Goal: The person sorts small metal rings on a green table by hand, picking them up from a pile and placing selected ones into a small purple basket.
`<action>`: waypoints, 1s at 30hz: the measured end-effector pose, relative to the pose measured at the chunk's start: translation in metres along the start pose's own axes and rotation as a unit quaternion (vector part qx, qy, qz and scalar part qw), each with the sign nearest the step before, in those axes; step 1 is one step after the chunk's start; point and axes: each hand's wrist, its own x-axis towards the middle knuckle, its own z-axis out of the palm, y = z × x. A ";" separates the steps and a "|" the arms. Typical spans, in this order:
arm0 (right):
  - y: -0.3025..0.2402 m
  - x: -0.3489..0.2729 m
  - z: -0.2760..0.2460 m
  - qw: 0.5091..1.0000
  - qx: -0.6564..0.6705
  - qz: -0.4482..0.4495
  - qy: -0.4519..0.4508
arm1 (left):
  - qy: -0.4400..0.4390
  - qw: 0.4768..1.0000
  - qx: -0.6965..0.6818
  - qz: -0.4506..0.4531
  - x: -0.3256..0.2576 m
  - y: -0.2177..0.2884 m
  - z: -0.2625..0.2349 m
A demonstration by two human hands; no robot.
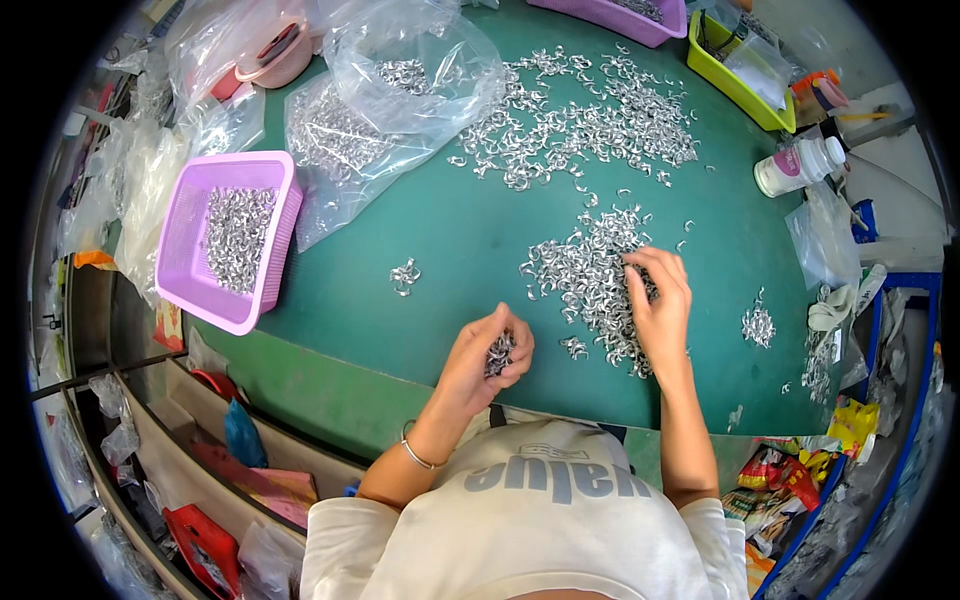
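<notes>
My left hand is curled closed near the table's front edge, with a handful of small silver curved metal pieces showing in its cupped palm. To its right, my right hand is bent over the right side of a dense pile of the same pieces. Its thumb and fingers curve round some of them at the pile's edge; the fingertips are partly hidden. A little cluster of pieces lies left of the pile, and another small heap lies to the right.
A wide spread of pieces covers the far side of the green table. At left stand a purple basket and a clear bag, both holding pieces. A green basket and a white bottle stand far right.
</notes>
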 end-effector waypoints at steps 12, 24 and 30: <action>0.010 0.026 0.033 0.976 -0.183 -0.103 -0.050 | 0.055 0.996 0.070 -0.007 0.016 -0.008 0.011; 0.031 0.012 0.057 0.967 -0.211 -0.108 0.089 | 0.123 0.953 0.275 -0.005 0.063 -0.018 0.078; 0.036 0.014 0.066 0.978 -0.130 -0.131 0.095 | 0.114 0.961 0.242 0.075 0.099 -0.004 0.088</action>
